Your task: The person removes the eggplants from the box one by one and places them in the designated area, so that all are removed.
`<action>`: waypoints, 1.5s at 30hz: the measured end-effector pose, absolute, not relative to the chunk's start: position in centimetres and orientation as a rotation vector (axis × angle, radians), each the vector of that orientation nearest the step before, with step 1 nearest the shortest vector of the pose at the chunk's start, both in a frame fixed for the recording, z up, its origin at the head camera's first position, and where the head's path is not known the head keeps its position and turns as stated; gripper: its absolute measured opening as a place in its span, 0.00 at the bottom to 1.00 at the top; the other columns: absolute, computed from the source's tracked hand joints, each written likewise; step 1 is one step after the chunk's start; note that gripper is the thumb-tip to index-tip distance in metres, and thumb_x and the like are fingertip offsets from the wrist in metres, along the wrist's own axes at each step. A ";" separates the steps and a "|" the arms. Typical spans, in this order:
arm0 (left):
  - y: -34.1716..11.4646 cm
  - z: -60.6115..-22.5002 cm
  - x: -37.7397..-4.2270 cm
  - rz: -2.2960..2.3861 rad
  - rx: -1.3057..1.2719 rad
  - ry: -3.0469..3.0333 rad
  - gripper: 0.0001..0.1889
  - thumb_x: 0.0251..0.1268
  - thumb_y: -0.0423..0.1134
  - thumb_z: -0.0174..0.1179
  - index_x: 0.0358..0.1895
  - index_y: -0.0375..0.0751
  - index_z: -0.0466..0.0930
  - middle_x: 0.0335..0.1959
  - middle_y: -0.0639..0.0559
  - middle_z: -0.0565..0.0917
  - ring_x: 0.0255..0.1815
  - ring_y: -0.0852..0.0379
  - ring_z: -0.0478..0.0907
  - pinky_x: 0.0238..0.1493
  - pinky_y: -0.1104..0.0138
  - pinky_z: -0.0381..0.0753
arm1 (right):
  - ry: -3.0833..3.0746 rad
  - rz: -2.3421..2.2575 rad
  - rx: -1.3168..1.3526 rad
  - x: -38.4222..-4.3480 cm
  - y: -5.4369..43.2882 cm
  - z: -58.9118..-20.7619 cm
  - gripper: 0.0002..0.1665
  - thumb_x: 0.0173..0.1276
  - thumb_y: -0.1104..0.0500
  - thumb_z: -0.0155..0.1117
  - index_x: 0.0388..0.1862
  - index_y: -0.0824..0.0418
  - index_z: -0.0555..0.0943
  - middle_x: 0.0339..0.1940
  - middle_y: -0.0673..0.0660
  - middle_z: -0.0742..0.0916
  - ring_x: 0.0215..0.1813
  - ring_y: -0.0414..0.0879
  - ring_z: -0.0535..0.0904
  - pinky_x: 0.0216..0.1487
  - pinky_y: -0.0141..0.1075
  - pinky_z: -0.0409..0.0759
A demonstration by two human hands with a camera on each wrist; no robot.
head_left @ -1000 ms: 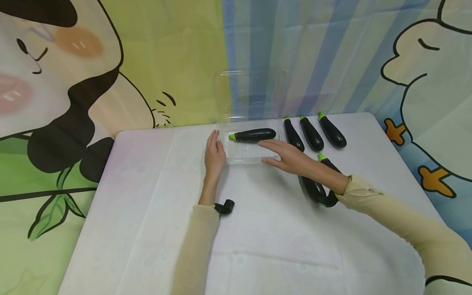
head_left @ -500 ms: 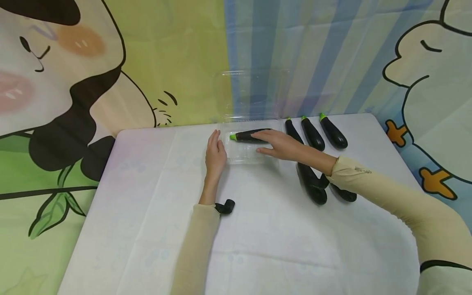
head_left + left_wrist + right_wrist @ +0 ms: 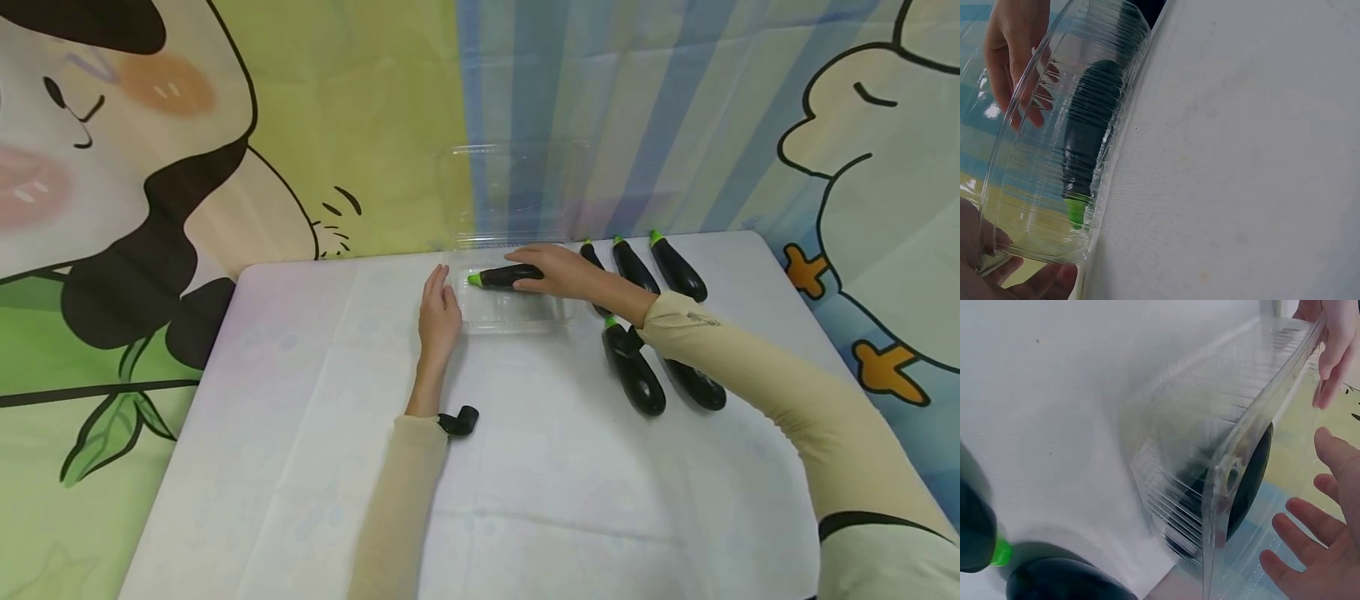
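Note:
An eggplant point(image 3: 504, 276) with a green stem end lies crosswise in a clear plastic clamshell container point(image 3: 517, 321), lid raised behind. My left hand point(image 3: 438, 317) holds the container's left edge; in the left wrist view its fingers point(image 3: 1041, 284) lie outside the wall, with the rim between them and another digit. My right hand point(image 3: 555, 273) hovers over the eggplant's thick right end, covering it in the head view. In the right wrist view the right fingers point(image 3: 1304, 531) are spread, apart from the eggplant. Contact from fingertips hidden in the head view cannot be made out.
Several more eggplants lie right of the container, including one at the far right point(image 3: 678, 267) and one nearer point(image 3: 633, 371); the right forearm partly covers some. A white cloth point(image 3: 315, 467) covers the table. A patterned curtain point(image 3: 375, 100) hangs behind it.
My right hand has moved left and away from me, from beside the eggplant in the container to over its thick end. The left hand, container and eggplants have stayed in place.

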State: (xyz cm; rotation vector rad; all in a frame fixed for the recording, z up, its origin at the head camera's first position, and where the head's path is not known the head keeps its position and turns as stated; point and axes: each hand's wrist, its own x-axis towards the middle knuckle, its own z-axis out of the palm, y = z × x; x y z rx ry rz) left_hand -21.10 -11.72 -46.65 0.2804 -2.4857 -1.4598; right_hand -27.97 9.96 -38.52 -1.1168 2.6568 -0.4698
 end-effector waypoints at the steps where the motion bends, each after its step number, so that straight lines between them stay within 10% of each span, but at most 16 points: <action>1: -11.7 -46.6 -21.1 -1.459 0.281 -2.486 0.23 0.78 0.39 0.38 0.72 0.44 0.64 0.76 0.52 0.62 0.77 0.53 0.58 0.75 0.55 0.59 | 2.654 -0.463 -1.110 -28.1 9.9 -38.5 0.34 0.70 0.49 0.61 0.71 0.58 0.68 0.71 0.63 0.73 0.72 0.58 0.69 0.68 0.52 0.70; 45: -11.8 -46.6 -21.1 -1.488 0.277 -2.486 0.23 0.78 0.38 0.39 0.72 0.43 0.64 0.76 0.51 0.62 0.77 0.51 0.57 0.76 0.54 0.59 | 2.554 -0.433 -0.985 -31.0 9.7 -40.3 0.38 0.70 0.49 0.62 0.74 0.58 0.64 0.74 0.62 0.70 0.74 0.58 0.65 0.71 0.53 0.66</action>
